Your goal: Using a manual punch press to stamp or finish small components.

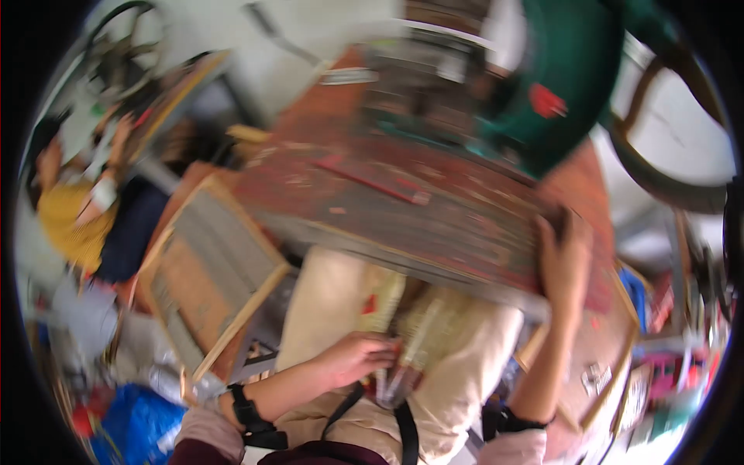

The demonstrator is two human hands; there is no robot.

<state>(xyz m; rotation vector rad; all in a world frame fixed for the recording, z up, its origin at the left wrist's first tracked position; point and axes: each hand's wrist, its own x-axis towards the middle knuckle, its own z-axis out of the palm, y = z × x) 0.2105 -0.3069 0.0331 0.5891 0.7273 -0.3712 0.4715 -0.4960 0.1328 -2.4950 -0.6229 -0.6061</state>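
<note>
Over my lap, my left hand [358,359] is closed, its fingers curled against a clear plastic bag [415,349] between my thighs. What lies inside those fingers is blurred and hidden. My right hand [564,252] rests on the right front part of the worn red-brown worktable [457,229], with thumb and fingers apart; nothing shows in it. A thin red stick-like tool [372,180] lies across the tabletop. Behind it stands a green machine [562,93] with a large round body, smeared by motion.
A shallow wooden tray [225,345] tilts at the table's left, and another wooden tray [601,387] sits at the right. A handwheel [674,186] juts out at upper right. At far left a person in a yellow top [74,217] works at another bench. A blue bag [139,426] lies lower left.
</note>
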